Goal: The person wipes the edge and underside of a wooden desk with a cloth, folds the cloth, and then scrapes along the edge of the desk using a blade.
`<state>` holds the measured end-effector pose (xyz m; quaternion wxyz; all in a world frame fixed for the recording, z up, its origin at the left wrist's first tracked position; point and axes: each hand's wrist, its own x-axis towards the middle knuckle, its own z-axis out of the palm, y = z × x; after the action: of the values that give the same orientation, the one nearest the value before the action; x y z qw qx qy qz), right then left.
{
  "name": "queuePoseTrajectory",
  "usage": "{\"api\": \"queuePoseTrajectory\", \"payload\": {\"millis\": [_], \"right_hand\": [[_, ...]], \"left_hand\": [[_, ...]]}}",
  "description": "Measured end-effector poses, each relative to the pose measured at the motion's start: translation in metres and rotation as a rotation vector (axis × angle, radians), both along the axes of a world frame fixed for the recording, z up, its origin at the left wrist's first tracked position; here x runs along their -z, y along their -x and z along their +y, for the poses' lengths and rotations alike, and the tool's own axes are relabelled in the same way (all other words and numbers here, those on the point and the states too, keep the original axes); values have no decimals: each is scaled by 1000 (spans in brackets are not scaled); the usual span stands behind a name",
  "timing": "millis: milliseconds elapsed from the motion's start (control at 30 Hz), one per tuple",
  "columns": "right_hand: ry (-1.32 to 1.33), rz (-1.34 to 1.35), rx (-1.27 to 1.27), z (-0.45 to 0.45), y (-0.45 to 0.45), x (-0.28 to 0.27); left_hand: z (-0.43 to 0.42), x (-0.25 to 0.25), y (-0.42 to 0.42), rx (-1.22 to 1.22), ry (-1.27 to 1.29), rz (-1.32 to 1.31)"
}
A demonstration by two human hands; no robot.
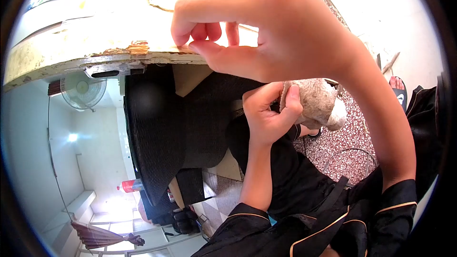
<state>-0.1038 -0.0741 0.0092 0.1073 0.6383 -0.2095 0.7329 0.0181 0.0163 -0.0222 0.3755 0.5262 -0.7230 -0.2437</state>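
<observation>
My right hand [266, 24] reaches across the upper middle, thumb and fingertips pinched together at the worn edge of a whitish wooden board [162, 33]. What sits between those fingertips, if anything, is too small to make out. Below it, my left hand [271, 112] grips a crumpled, stained off-white cloth [312, 100] between thumb and fingers. Paint is chipped along the board's edge, baring brown wood near a metal fitting [107, 70]. A thin brownish cord or strip [154, 4] lies on the board.
Black textured sheeting [176, 123] hangs under the board. Speckled flooring [350, 128] and a sandalled foot [399, 90] are at right. A fan [83, 90], a bottle with a red label [129, 186] and a tied curtain [102, 234] appear at left.
</observation>
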Motion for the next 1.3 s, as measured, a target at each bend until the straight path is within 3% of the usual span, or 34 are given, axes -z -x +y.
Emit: {"api": "queuePoseTrajectory", "payload": {"millis": [1300], "right_hand": [[30,-15,-1,-2,4,-6]], "left_hand": [[0,4,1,51,2,34]]}}
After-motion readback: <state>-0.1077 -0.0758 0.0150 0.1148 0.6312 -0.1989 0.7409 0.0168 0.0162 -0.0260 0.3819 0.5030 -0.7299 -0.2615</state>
